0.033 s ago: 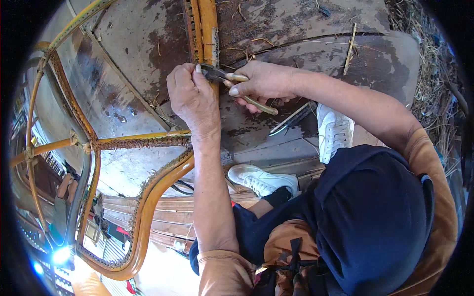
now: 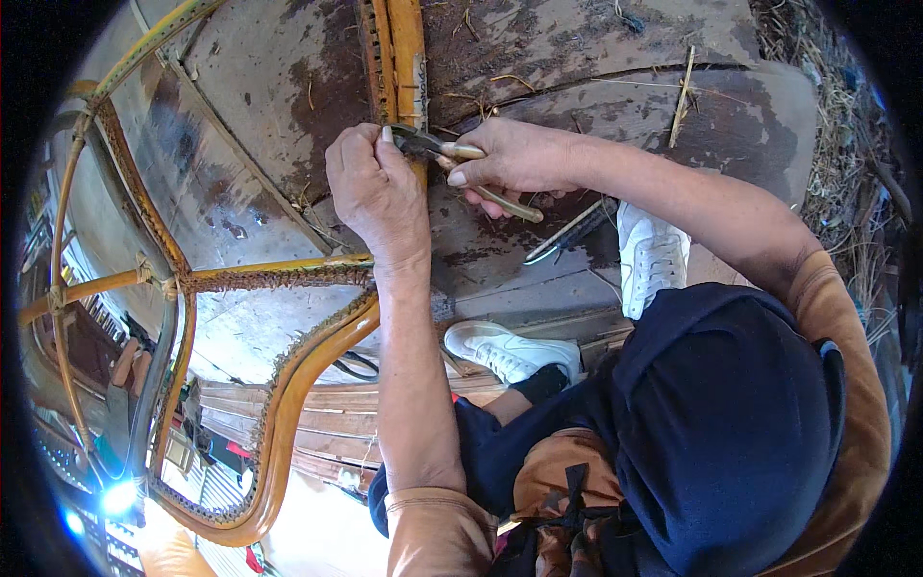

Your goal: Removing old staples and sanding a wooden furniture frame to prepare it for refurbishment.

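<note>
My right hand (image 2: 505, 163) grips a pair of pliers (image 2: 522, 209) with pale yellowish handles and dark metal jaws, its fingers wrapped round the handles. The jaws point left and lie across the yellow-brown rattan frame (image 2: 408, 58), which has a row of holes along one bar. Just left of the jaws, my left hand (image 2: 373, 188) is closed over the frame, its thumb tip against the jaw end. Whatever my left fingers pinch is hidden under them. Below and left of that hand, the frame curves round in a loop with frayed, bristly strands along its inner edge.
Worn grey-brown boards (image 2: 615, 106) lie beneath the frame, with scraps of fibre and a thin stick (image 2: 682, 96). A dark, narrow tool (image 2: 567, 231) lies near a white shoe (image 2: 654, 255). Dry fibres (image 2: 846, 192) are heaped at the right edge.
</note>
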`<control>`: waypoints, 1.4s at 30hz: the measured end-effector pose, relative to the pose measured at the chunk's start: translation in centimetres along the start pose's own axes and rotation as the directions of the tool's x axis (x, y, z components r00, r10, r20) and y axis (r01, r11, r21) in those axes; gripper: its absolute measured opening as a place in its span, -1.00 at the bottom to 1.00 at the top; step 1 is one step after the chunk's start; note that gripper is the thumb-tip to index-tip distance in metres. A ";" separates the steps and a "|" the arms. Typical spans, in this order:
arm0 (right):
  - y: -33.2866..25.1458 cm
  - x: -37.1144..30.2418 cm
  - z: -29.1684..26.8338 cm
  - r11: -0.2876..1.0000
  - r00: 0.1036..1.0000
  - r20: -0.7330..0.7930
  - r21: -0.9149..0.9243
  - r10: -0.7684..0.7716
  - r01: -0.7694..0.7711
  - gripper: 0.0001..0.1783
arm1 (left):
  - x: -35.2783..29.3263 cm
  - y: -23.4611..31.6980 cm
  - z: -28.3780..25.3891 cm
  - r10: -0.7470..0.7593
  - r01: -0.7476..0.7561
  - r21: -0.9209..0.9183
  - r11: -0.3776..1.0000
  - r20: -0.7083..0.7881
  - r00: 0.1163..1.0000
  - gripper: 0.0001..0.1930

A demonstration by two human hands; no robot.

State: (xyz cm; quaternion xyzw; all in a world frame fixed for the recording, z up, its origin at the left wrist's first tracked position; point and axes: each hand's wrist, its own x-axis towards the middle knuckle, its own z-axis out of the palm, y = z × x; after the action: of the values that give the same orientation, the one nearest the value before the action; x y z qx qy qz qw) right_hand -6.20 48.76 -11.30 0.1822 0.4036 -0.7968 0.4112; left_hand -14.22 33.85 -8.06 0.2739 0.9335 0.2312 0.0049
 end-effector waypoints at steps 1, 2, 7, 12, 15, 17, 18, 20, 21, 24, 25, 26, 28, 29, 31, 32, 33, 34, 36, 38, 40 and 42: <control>0.0 0.1 0.0 0.994 0.999 -0.017 -0.093 -0.050 0.048 -0.79 | -0.1 -0.1 0.1 0.000 0.000 0.000 1.000 -0.001 1.000 -0.95; 0.1 0.1 -0.1 0.994 0.999 -0.018 -0.096 -0.050 0.048 -0.79 | -0.1 -0.2 0.3 -0.009 0.009 0.013 1.000 -0.010 1.000 -0.95; 0.4 0.3 -0.3 0.943 0.990 -0.055 -0.315 -0.131 0.107 -0.76 | -0.6 -0.2 0.5 -0.034 0.034 0.001 0.999 -0.039 0.999 -0.95; 0.5 0.3 -0.1 0.853 0.968 -0.116 -0.504 -0.223 0.136 -0.74 | -1.0 -0.1 0.7 -0.076 0.075 -0.027 0.997 -0.039 0.996 -0.88; 0.7 0.1 0.4 0.821 0.957 -0.158 -0.558 -0.245 0.118 -0.73 | -1.1 -0.3 0.7 -0.066 0.065 -0.037 0.997 -0.045 0.997 -0.88; 0.9 0.1 0.7 0.814 0.949 -0.183 -0.570 -0.258 0.111 -0.72 | -1.1 -0.4 0.7 -0.048 0.046 -0.039 0.998 -0.055 0.997 -0.88; 1.0 0.0 0.9 0.806 0.942 -0.208 -0.584 -0.264 0.098 -0.72 | -1.2 -0.5 0.7 -0.034 0.031 -0.043 0.999 -0.059 0.998 -0.88; 1.4 0.1 1.0 0.798 0.934 -0.234 -0.597 -0.269 0.081 -0.72 | -1.2 -0.5 0.7 -0.025 0.021 -0.058 0.998 -0.066 0.998 -0.88; 1.6 0.1 1.2 0.762 0.904 -0.238 -0.634 -0.355 0.133 -0.72 | -1.2 -0.6 0.7 -0.017 0.012 -0.073 0.997 -0.075 0.997 -0.88; 2.4 0.3 1.5 0.706 0.861 -0.254 -0.690 -0.441 0.158 -0.73 | -1.3 -0.4 0.6 -0.036 0.029 -0.100 0.995 -0.066 0.997 -0.89; 2.8 0.3 1.6 0.692 0.854 -0.273 -0.710 -0.443 0.132 -0.75 | -1.4 -0.3 0.4 -0.033 0.025 -0.101 0.995 -0.078 0.996 -0.89; 3.1 0.3 1.9 0.692 0.855 -0.273 -0.710 -0.442 0.131 -0.75 | -1.5 -0.3 0.1 -0.023 0.008 -0.144 0.989 -0.104 0.994 -0.89; 3.8 0.2 2.4 0.492 0.581 -0.197 -0.771 -0.789 0.406 -0.76 | -1.8 0.1 -0.2 -0.017 -0.007 -0.182 0.983 -0.133 0.991 -0.89; 4.1 -0.1 2.8 0.495 0.583 -0.196 -0.765 -0.788 0.411 -0.76 | -2.1 0.2 -0.5 -0.018 -0.006 -0.188 0.982 -0.129 0.991 -0.90; 4.3 -1.0 2.6 0.524 0.604 -0.206 -0.744 -0.770 0.415 -0.76 | -2.3 0.6 -0.5 -0.007 -0.023 -0.202 0.979 -0.147 0.989 -0.90; 4.3 -1.6 2.3 0.549 0.651 -0.195 -0.734 -0.734 0.400 -0.74 | -2.7 0.7 -0.6 0.001 -0.025 -0.211 0.977 -0.115 0.993 -0.91; 4.2 -2.6 2.0 0.532 0.641 -0.181 -0.741 -0.746 0.409 -0.74 | -3.1 0.8 -0.7 0.030 -0.050 -0.224 0.973 -0.092 0.995 -0.92; 4.1 -3.6 1.6 0.612 0.799 -0.208 -0.754 -0.565 0.237 -0.74 | -3.5 0.9 -0.8 0.032 -0.051 -0.216 0.975 -0.091 0.995 -0.88; 3.7 -5.3 0.6 0.635 0.906 -0.223 -0.770 -0.359 0.062 -0.73 | -3.6 0.2 -1.4 0.068 -0.077 -0.154 0.985 -0.060 0.996 -0.86; 3.3 -6.6 0.0 0.747 0.958 -0.285 -0.632 0.026 -0.208 -0.71 | -4.0 -0.4 -2.0 0.180 -0.179 -0.031 0.983 0.033 0.983 -0.82; 3.1 -7.1 0.1 0.787 0.963 -0.269 -0.588 0.024 -0.185 -0.71 | -4.1 -0.8 -2.2 0.181 -0.183 0.021 0.983 0.049 0.982 -0.82; 2.8 -6.9 0.4 0.817 0.962 -0.270 -0.545 0.040 -0.187 -0.69 | -3.9 -0.9 -2.1 0.184 -0.188 0.067 0.980 0.059 0.981 -0.82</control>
State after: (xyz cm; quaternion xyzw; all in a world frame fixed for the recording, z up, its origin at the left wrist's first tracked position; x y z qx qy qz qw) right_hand 0.16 50.99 -8.10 0.1735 0.6576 -0.5861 0.4403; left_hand -11.61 30.24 -6.99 0.3661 0.9111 0.1893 -0.0024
